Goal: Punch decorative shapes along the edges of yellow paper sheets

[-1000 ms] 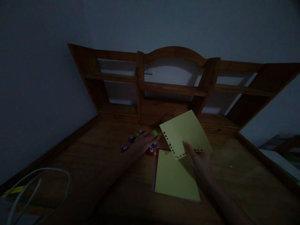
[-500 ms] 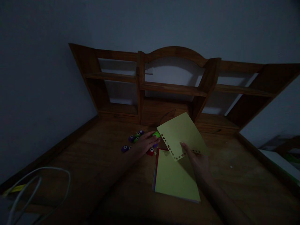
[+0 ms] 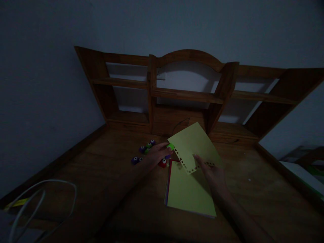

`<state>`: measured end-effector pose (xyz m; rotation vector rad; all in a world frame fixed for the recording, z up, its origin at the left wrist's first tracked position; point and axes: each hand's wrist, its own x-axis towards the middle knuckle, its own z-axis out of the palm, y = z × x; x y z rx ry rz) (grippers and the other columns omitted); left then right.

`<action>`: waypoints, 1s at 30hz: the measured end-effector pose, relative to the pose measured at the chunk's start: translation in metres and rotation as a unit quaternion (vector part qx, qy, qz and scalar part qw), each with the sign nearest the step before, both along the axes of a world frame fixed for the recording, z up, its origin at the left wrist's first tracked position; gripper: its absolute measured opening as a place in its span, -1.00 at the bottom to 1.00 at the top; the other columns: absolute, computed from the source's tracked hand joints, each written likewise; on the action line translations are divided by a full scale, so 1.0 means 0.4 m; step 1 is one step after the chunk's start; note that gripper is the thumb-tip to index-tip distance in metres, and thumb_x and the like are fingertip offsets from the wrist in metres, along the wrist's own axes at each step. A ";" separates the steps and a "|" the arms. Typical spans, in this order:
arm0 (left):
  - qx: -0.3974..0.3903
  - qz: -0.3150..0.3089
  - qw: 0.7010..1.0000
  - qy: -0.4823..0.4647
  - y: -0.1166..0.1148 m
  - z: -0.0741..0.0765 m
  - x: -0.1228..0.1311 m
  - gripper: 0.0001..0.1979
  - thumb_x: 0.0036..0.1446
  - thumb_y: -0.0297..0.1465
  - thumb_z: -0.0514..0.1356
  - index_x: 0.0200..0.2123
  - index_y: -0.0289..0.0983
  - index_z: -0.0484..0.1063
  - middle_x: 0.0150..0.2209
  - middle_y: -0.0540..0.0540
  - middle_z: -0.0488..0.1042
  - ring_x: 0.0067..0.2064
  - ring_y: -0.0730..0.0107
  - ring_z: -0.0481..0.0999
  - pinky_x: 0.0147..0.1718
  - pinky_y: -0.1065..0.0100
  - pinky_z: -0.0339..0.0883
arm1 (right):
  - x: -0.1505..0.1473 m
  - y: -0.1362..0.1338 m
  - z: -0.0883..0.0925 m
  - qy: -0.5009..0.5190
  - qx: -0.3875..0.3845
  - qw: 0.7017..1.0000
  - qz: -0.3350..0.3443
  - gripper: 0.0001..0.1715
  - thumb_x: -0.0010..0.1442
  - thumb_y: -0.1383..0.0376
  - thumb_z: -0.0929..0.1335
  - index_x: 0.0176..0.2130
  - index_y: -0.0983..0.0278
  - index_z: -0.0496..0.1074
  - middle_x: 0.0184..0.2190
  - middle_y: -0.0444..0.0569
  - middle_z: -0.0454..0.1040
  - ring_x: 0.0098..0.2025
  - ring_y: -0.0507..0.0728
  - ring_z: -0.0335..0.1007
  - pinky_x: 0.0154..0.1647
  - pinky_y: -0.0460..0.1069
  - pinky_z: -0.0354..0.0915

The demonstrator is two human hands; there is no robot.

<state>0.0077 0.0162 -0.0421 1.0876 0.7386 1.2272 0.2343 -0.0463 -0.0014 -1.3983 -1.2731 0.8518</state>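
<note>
My right hand [image 3: 214,175] is closed on a yellow sheet of paper [image 3: 196,143], thumb on top. Small shaped holes run along two of the sheet's edges. My left hand [image 3: 158,153] is closed around a bright green craft punch [image 3: 171,146] at the sheet's left corner. Whether the paper sits inside the punch's slot I cannot tell. Beneath the held sheet lies a stack of coloured paper [image 3: 189,195], yellow on top. Beside my left hand are several more punches, among them a red punch [image 3: 162,163] and a purple punch [image 3: 135,160].
A wooden shelf unit [image 3: 187,96] stands at the back of the wooden desk [image 3: 121,189], against the wall. White cables [image 3: 73,189] loop at the lower left. Small paper bits [image 3: 249,180] lie on the desk to the right.
The held yellow sheet has shifted slightly left, and my right hand with it. The green punch in my left hand has moved a little right and now meets the sheet's edge lower down.
</note>
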 end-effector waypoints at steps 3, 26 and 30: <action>0.019 -0.015 0.999 0.042 0.002 -0.001 -0.001 -0.69 0.06 -0.27 0.28 -0.12 -0.25 0.51 -0.10 -0.17 0.55 -0.08 0.13 0.52 0.01 0.13 0.30 | -0.001 0.001 -0.007 -0.007 -0.004 1.000 0.005 -0.58 0.01 0.00 0.44 -0.27 0.27 0.58 -0.34 0.06 0.62 -0.26 0.32 0.56 -0.26 0.10 0.43; 0.055 0.056 0.990 0.121 -0.003 0.009 -0.001 -0.63 0.08 -0.18 0.23 -0.13 -0.31 0.51 -0.17 -0.18 0.56 -0.14 0.13 0.50 -0.14 0.22 0.33 | -0.002 0.012 -0.028 0.044 0.021 0.997 0.056 -0.41 0.07 0.11 0.44 0.08 0.21 0.40 -0.08 0.04 0.56 -0.08 0.28 0.49 -0.08 0.13 0.38; 0.055 0.058 0.991 0.110 -0.003 0.008 -0.003 -0.63 0.09 -0.20 0.24 -0.12 -0.32 0.50 -0.16 -0.17 0.55 -0.16 0.18 0.49 -0.14 0.26 0.33 | 0.001 0.014 -0.032 0.035 0.018 0.998 0.056 -0.41 0.07 0.10 0.44 0.07 0.21 0.40 -0.10 0.04 0.56 -0.09 0.28 0.50 -0.09 0.12 0.38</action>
